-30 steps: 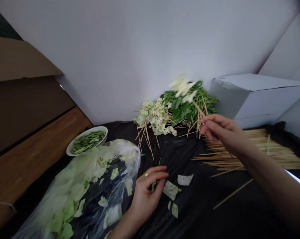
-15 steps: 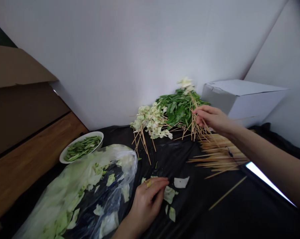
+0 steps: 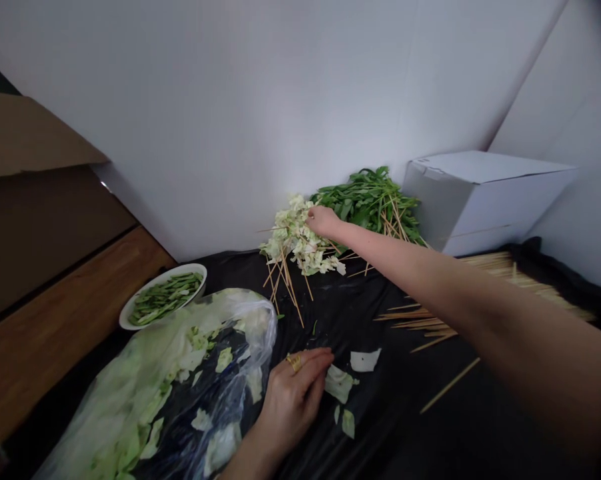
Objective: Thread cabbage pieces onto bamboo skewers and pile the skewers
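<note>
the cabbage skewers (image 3: 300,243) are lying in a heap in front of the white wall (image 3: 205,120), several bare stick ends pointing toward the person. the right hand (image 3: 322,221) is the nearer one and is touching the heap's upper right edge, so most of the heap is lying left of and below its fingertips. its fingers are lying bent, but whether they are pinching anything i cannot tell. the left hand (image 3: 294,393) is resting well apart from the heap, thumb and fingers almost meeting; whether it is holding anything is not showing. just right of its fingertips, 2 larger cabbage pieces (image 3: 339,383) are lying on the black covering (image 3: 380,427). leafy greens (image 3: 363,193) are sitting beside the heap, bamboo skewers (image 3: 420,323) farther right
</note>
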`<action>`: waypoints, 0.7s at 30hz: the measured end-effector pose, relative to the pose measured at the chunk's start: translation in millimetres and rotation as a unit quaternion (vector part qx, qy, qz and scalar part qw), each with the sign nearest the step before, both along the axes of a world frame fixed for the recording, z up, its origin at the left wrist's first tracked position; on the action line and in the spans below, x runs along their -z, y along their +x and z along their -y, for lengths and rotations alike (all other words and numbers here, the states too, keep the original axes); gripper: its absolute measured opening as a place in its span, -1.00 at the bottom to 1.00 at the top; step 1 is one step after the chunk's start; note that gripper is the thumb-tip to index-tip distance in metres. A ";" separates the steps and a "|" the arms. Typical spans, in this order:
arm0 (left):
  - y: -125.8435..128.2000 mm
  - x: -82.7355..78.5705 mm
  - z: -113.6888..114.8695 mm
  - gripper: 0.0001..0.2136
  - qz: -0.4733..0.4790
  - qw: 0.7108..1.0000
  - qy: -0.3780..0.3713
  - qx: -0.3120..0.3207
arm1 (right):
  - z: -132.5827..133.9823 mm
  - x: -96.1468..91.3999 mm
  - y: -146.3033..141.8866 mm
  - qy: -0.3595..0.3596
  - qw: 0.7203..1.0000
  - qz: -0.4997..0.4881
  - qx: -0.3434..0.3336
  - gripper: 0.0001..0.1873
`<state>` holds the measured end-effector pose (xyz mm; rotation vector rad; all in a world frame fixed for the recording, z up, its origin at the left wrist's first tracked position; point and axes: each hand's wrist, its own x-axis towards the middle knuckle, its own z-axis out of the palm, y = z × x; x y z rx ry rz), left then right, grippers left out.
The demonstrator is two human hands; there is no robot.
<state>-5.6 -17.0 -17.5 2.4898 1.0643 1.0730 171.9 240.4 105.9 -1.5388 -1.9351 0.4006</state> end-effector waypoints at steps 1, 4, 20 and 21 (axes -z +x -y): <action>-0.4 0.6 -0.4 -0.64 0.000 1.000 0.000 0.000 | 4.9 -0.7 6.0 0.016 1.000 0.011 -0.006 -0.81; -1.8 2.3 -3.4 -0.63 -0.002 1.000 0.000 0.006 | 36.4 -2.4 32.9 0.072 0.997 0.031 -0.028 -0.75; 2.2 3.9 -9.6 -0.75 -0.046 0.998 0.037 0.004 | 232.8 105.6 91.6 0.000 0.947 0.189 -0.260 -0.78; 2.5 3.4 -9.3 -0.76 -0.046 0.998 0.036 0.002 | 233.4 109.5 87.7 0.000 0.945 0.209 -0.253 -0.80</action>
